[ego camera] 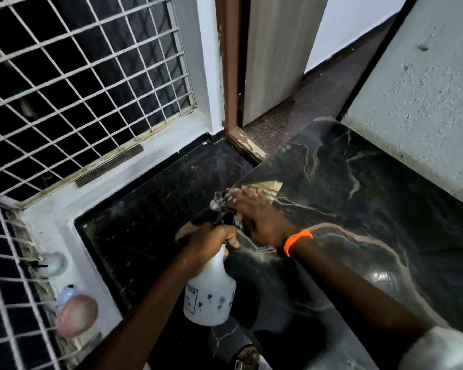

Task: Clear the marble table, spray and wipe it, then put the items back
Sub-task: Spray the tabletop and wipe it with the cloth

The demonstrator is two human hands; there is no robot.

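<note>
Marble table [372,198]: dark slab with pale veins, fills right half of view, set against a rough white wall [425,97]. Its left edge stands above a dark speckled floor [155,209]. Surface visible here carries only the cloth and the hand on it.

Window grille [78,76]: white metal lattice, upper left, above a white sill. Doorway with brown frame [229,62] at top centre.

Spray bottle [211,292]: translucent white, small blue markings, upright, held off the table's left edge over the floor. Left hand [211,243] wraps closed around the neck below the black trigger head; nozzle points toward the cloth.

Right hand [254,212]: palm down, fingers spread flat, pressing a pale cloth [262,189] onto the table near its left edge. Orange band [296,240] on that wrist.

2 blurred rounded objects [76,315] on the sill, lower left; identity unclear.
</note>
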